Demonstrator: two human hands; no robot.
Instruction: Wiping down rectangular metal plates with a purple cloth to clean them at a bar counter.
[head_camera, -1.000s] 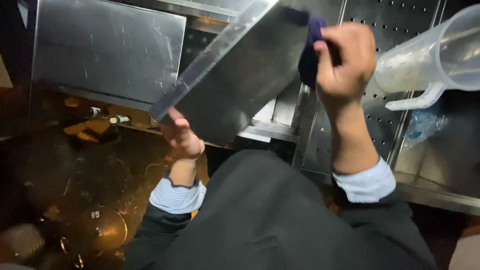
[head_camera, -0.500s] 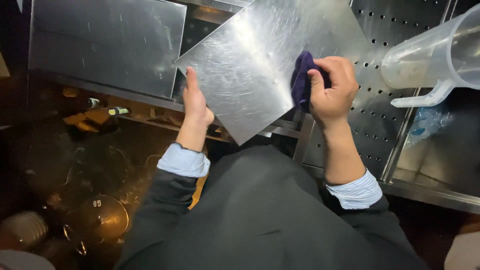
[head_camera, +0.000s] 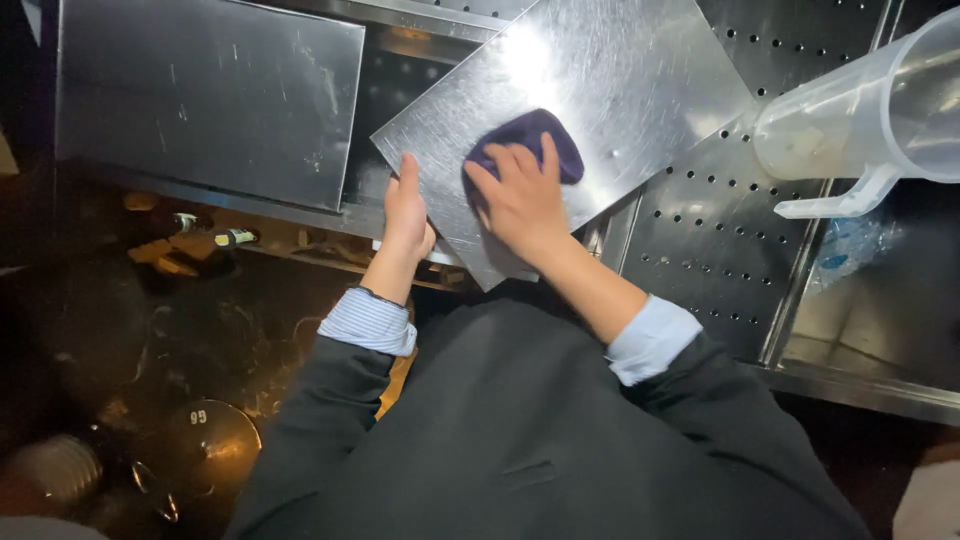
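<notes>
Now the steel sheet (head_camera: 590, 110) lay flatter, face up toward the camera, no longer tilted up as half a second before. Left hand (head_camera: 405, 212) gripped its near-left edge; right hand (head_camera: 520, 195) had slid off the sheet's right edge to mid-sheet, fingers spread, pressing the dark blue cloth (head_camera: 535, 140) flat. Wiping looked under way. Beyond, right, a clear plastic jug (head_camera: 880, 110).

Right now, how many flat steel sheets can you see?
2. One steel sheet is held by the left hand and wiped by the right hand; another sheet sits upper left. Others may be hidden.
</notes>
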